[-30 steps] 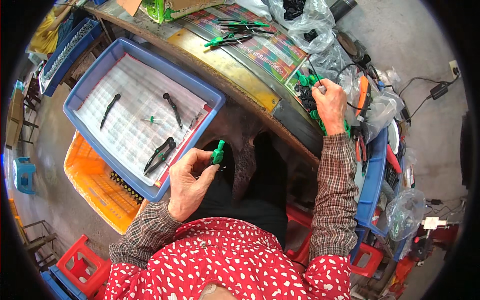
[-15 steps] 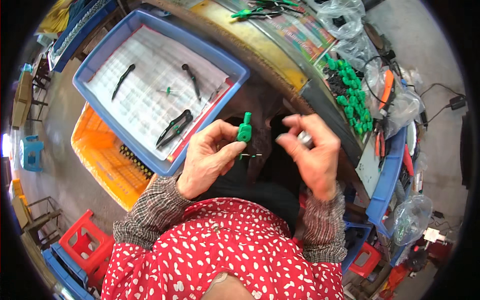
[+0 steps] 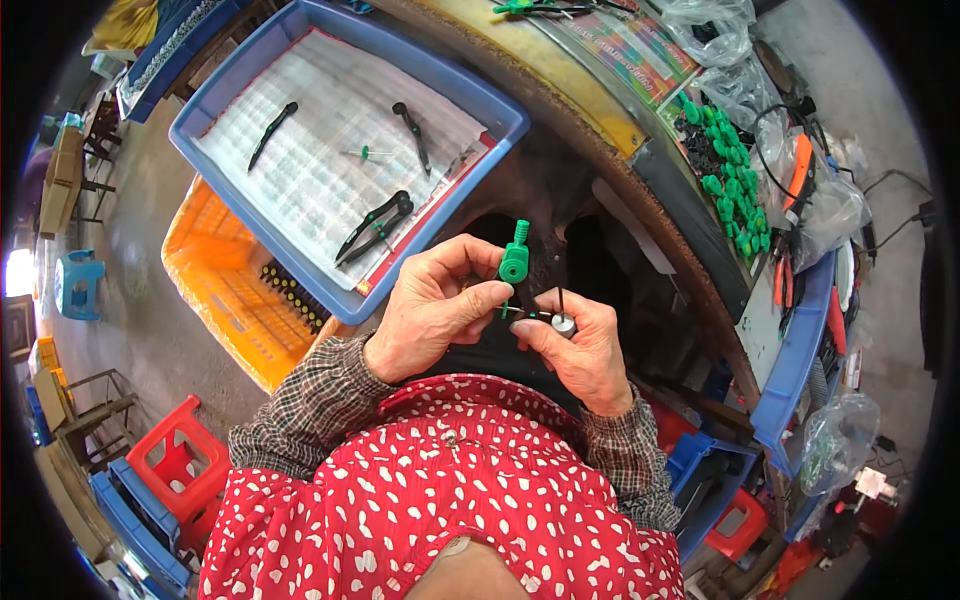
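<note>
Close above the person's lap, both hands meet in the middle of the view. The left hand (image 3: 432,308) pinches a small green plastic part (image 3: 515,258) between thumb and fingers, holding it upright with its ribbed end pointing up. Just beside it, the right hand (image 3: 580,350) grips a small round silver piece (image 3: 564,324) with a thin dark pin standing out of it, fingertips closed around it. The two pieces are near each other; whether they touch is unclear. Ahead and to the left sits a blue tray (image 3: 250,215) lined with white paper, carrying several black tool pieces (image 3: 374,226). An orange crate (image 3: 215,280) lies below the tray. To the right, a pile of green parts (image 3: 728,170) rests on a cluttered workbench.
</note>
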The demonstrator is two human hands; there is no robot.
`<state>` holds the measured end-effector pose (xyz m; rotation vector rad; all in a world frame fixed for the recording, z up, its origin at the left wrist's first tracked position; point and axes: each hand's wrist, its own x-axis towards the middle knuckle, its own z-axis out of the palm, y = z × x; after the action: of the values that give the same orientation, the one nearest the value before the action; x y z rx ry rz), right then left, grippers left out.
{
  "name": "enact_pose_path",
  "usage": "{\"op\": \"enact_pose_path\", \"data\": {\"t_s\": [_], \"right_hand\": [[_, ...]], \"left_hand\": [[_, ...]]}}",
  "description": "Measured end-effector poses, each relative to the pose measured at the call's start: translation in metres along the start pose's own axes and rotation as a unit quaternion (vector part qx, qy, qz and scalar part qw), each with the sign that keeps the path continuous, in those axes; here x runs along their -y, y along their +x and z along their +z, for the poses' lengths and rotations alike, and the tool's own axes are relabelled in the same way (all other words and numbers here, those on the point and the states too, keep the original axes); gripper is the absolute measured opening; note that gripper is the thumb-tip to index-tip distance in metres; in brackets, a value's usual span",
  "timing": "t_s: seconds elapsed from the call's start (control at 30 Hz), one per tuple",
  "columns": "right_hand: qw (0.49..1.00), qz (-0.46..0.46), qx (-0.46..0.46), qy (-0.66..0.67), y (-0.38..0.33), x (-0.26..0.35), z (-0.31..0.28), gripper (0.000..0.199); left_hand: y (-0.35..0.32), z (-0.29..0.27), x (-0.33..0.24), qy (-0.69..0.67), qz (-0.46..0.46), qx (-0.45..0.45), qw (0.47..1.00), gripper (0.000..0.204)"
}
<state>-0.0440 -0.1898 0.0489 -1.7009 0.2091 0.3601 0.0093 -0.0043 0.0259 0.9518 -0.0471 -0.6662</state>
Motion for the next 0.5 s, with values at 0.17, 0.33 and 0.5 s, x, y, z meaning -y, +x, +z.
{"op": "enact_pose_path", "data": {"t_s": [0.17,0.33,0.5], "right_hand": [[1.0,-0.008,0.026,-0.009,-0.003,0.003,0.001,0.014],[0.997,-0.048,0.051,-0.033,-0.001,0.002,-0.001,0.013],[0.993,-0.06,0.068,-0.074,-0.002,0.007,-0.003,0.015]], "left_hand": [[-0.007,-0.003,-0.003,0.014,-0.008,0.007,1.0,0.019],[-0.009,-0.007,-0.008,0.008,-0.022,0.039,0.999,0.018],[-0.009,-0.012,-0.014,0.028,-0.02,0.083,0.996,0.016]]}}
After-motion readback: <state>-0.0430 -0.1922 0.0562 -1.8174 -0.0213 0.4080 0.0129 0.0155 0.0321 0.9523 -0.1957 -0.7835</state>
